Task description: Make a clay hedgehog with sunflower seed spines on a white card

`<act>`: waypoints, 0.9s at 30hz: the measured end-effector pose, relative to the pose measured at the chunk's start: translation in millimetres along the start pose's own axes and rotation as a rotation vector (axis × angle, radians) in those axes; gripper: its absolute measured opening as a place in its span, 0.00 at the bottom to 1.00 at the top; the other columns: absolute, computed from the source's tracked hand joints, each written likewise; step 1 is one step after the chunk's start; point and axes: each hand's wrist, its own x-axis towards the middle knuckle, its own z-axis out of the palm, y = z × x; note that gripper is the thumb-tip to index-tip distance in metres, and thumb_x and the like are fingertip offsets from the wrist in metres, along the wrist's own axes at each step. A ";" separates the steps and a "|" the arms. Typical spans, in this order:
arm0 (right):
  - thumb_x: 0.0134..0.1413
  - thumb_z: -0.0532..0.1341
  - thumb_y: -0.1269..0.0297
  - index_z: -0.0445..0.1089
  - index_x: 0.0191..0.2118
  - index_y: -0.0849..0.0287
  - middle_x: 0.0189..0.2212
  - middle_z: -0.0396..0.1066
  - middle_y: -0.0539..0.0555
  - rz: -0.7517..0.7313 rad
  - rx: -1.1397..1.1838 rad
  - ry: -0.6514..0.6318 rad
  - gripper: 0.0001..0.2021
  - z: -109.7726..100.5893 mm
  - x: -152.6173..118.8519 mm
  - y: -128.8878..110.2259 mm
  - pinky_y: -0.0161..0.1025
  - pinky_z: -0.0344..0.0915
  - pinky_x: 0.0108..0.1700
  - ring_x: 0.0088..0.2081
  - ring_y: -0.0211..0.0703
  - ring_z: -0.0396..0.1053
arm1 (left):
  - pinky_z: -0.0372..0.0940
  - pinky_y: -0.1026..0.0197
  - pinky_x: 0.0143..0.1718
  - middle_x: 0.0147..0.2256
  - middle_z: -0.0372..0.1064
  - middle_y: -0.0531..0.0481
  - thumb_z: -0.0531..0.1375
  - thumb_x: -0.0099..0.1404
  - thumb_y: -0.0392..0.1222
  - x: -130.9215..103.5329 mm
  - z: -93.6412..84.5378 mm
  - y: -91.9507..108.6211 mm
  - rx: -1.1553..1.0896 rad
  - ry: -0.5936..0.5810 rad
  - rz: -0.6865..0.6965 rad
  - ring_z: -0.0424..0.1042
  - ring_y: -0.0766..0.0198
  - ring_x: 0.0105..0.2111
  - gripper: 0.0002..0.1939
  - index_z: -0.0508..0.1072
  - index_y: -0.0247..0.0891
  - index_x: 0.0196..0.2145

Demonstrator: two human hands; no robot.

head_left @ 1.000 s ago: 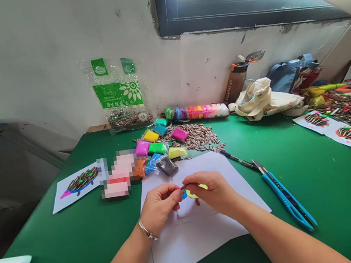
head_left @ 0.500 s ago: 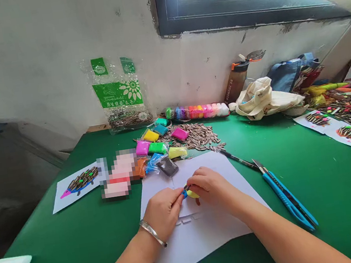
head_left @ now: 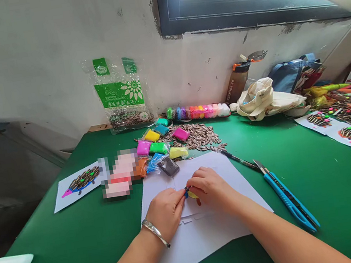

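Observation:
My left hand (head_left: 166, 206), with a silver bangle at the wrist, has thumb and index finger closed against the blue end of a small clay figure (head_left: 192, 194). The figure lies on white paper (head_left: 178, 258); it has a yellow body and a short brown leg. Over its upper edge bends my right hand (head_left: 208, 186), its fingertips pinched on a small dark piece that looks like a sunflower seed (head_left: 187, 188). My right fingers hide part of the figure.
Bagged clay packets (head_left: 156, 148) and a pile of sunflower seeds (head_left: 200, 135) sit beyond the paper. A black pen (head_left: 239, 159) and blue utility knife (head_left: 289, 198) lie to the right. A seed-covered hedgehog picture (head_left: 82, 180) is at left; a bottle (head_left: 237, 82) stands behind.
Both hands stay over the clay figure, and my fingertips have drawn slightly closer together at its blue end. The whole view has shifted a little.

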 end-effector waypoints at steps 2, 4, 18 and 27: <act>0.56 0.58 0.70 0.73 0.30 0.57 0.28 0.70 0.51 0.006 -0.011 -0.002 0.07 -0.1 -0.2 0.1 0.37 0.55 0.39 0.34 0.39 0.62 | 0.66 0.62 0.33 0.28 0.69 0.49 0.48 0.68 0.39 0.6 0.0 0.7 0.009 0.007 0.006 0.69 0.63 0.30 0.15 0.75 0.39 0.36; 0.57 0.58 0.69 0.73 0.31 0.56 0.28 0.70 0.51 0.009 -0.024 -0.004 0.07 0.0 -0.3 0.5 0.37 0.54 0.39 0.35 0.40 0.62 | 0.66 0.62 0.33 0.28 0.69 0.48 0.48 0.68 0.38 0.8 -0.2 1.1 0.018 0.006 0.006 0.69 0.63 0.30 0.15 0.75 0.39 0.36; 0.55 0.59 0.69 0.70 0.29 0.56 0.26 0.68 0.50 -0.088 -0.137 0.031 0.05 9.9 -2.7 4.5 0.38 0.48 0.35 0.33 0.39 0.57 | 0.64 0.62 0.32 0.28 0.68 0.49 0.49 0.68 0.38 2.9 0.5 1.6 0.052 -0.057 -0.017 0.68 0.63 0.29 0.14 0.74 0.40 0.37; 0.52 0.62 0.68 0.67 0.25 0.58 0.25 0.68 0.49 -0.083 -0.149 -0.005 0.07 7.1 -1.8 3.1 0.38 0.47 0.33 0.31 0.38 0.56 | 0.63 0.62 0.31 0.28 0.68 0.49 0.48 0.68 0.38 2.4 1.9 1.3 0.093 -0.052 0.004 0.68 0.63 0.28 0.14 0.75 0.39 0.37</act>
